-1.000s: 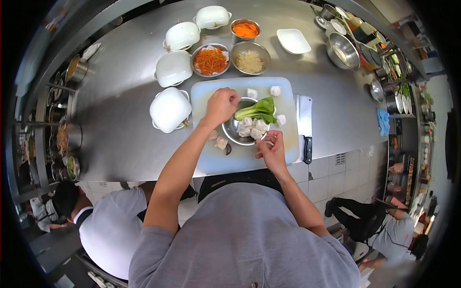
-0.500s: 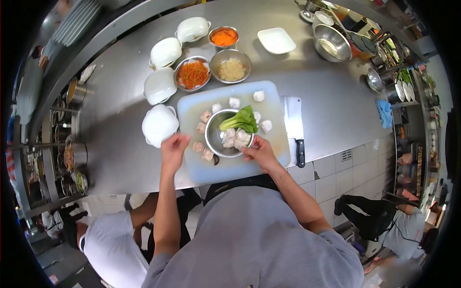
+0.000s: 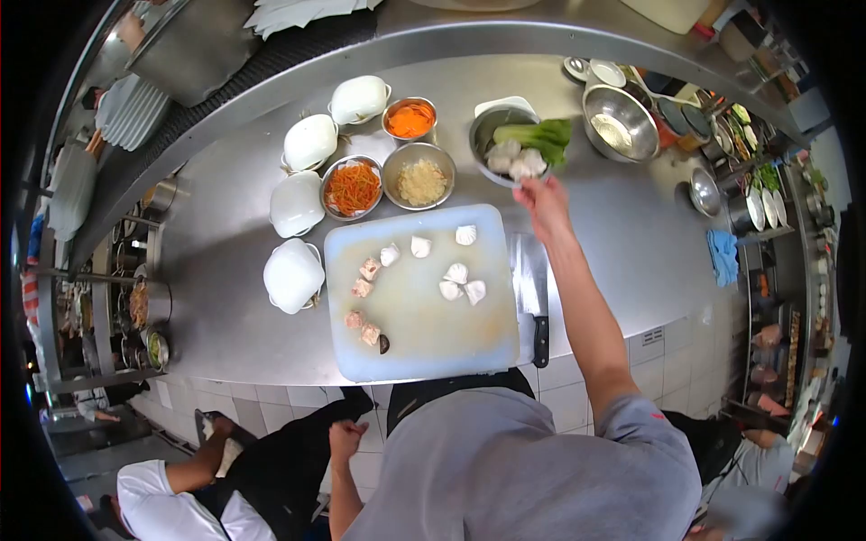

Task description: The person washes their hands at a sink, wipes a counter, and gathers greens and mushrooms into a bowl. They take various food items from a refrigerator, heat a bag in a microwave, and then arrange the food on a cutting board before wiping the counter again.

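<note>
My right hand (image 3: 544,206) pinches the near rim of a metal bowl (image 3: 480,135), held at the back of the counter in front of a white square dish (image 3: 507,103). In the bowl lie green bok choy (image 3: 543,138) and several pale lumps (image 3: 517,160). Down beside my body, away from the counter, my left hand (image 3: 346,439) is loosely curled, with nothing visible in it. Several white pleated dumplings (image 3: 456,272) and pinkish cubes (image 3: 370,269) sit on the cutting board (image 3: 424,329), with one dark piece (image 3: 384,344). A cleaver (image 3: 527,257) lies along the board's right side.
White lidded pots (image 3: 296,204) line the left. Bowls of orange slices (image 3: 410,118), shredded carrot (image 3: 353,187) and a pale minced ingredient (image 3: 421,182) stand behind the board. A large metal bowl (image 3: 621,122) and a blue cloth (image 3: 722,257) are right. A co-worker (image 3: 171,487) is at lower left.
My right hand has carried the metal bowl from the cutting board to the back right, over the white dish. My left hand has dropped from beside the board to my side.
</note>
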A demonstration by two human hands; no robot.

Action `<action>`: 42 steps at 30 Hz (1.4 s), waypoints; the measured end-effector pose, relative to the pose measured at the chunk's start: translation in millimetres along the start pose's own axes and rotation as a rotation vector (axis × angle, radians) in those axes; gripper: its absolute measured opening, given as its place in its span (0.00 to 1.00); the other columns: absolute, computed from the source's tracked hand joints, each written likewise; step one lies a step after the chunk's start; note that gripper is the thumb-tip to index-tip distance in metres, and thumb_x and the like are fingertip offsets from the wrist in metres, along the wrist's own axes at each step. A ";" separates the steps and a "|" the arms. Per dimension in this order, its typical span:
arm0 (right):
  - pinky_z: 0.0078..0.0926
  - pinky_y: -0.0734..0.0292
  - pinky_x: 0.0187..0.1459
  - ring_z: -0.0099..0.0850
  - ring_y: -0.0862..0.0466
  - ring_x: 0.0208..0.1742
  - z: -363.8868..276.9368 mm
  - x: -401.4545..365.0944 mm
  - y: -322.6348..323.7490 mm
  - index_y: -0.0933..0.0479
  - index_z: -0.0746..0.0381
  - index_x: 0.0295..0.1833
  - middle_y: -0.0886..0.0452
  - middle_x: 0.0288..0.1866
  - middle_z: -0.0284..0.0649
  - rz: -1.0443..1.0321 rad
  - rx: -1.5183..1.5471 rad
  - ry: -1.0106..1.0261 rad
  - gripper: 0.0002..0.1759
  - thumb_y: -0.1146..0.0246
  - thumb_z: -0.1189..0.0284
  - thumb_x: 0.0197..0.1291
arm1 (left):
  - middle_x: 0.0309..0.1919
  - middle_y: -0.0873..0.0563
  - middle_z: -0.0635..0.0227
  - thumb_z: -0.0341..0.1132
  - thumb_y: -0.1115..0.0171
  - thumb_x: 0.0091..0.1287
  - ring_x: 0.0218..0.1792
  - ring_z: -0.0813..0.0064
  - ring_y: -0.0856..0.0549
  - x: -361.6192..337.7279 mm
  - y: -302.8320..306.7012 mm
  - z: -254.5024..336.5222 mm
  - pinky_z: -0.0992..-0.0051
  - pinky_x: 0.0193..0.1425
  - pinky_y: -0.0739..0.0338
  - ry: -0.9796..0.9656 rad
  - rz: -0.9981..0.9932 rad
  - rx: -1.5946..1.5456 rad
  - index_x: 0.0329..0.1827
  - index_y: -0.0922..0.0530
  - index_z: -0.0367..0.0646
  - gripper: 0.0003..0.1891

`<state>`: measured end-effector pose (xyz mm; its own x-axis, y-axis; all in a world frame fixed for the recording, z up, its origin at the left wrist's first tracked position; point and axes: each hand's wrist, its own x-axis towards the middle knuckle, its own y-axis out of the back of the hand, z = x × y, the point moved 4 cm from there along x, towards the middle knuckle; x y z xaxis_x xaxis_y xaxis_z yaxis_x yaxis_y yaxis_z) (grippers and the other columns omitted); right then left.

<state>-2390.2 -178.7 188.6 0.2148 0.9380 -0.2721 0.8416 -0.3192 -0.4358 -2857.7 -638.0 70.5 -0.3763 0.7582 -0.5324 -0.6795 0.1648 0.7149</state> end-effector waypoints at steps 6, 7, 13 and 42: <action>0.28 0.13 0.44 0.32 0.18 0.37 -8.1 145.9 -63.3 0.31 0.68 0.39 0.23 0.39 0.43 0.042 0.186 0.132 0.10 0.36 0.84 0.55 | 0.29 0.15 0.63 0.35 0.28 0.53 0.37 0.65 0.16 -107.2 -125.0 -147.7 0.64 0.48 0.22 -0.016 0.117 -0.330 0.38 0.16 0.39 0.12; 0.28 0.13 0.44 0.32 0.18 0.37 -8.9 163.9 -72.3 0.31 0.68 0.39 0.23 0.39 0.43 0.027 0.189 0.129 0.10 0.36 0.84 0.55 | 0.30 0.15 0.63 0.35 0.32 0.56 0.37 0.62 0.16 -120.2 -147.7 -178.6 0.64 0.47 0.22 -0.109 -0.056 -0.465 0.37 0.16 0.40 0.09; 0.29 0.12 0.41 0.36 0.16 0.35 -7.3 236.6 -100.3 0.31 0.72 0.40 0.22 0.39 0.48 0.259 0.078 0.100 0.09 0.38 0.86 0.54 | 0.18 0.17 0.61 0.33 0.42 0.62 0.25 0.64 0.17 -208.2 -166.0 -137.7 0.66 0.36 0.22 0.353 0.200 -0.473 0.35 0.16 0.42 0.07; 0.38 0.25 0.47 0.46 0.22 0.44 59.6 -253.0 160.9 0.29 0.68 0.61 0.24 0.48 0.51 -0.233 -1.054 0.435 0.28 0.34 0.75 0.53 | 0.24 0.16 0.66 0.29 0.34 0.58 0.27 0.78 0.19 98.4 -60.9 -36.6 0.77 0.32 0.24 -0.043 -0.310 -0.167 0.33 0.18 0.38 0.04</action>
<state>-2338.7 -475.4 136.2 -0.0194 0.9917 0.1273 0.8343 -0.0541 0.5487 -2876.4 -596.4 -42.0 -0.1121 0.7147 -0.6904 -0.8524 0.2880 0.4365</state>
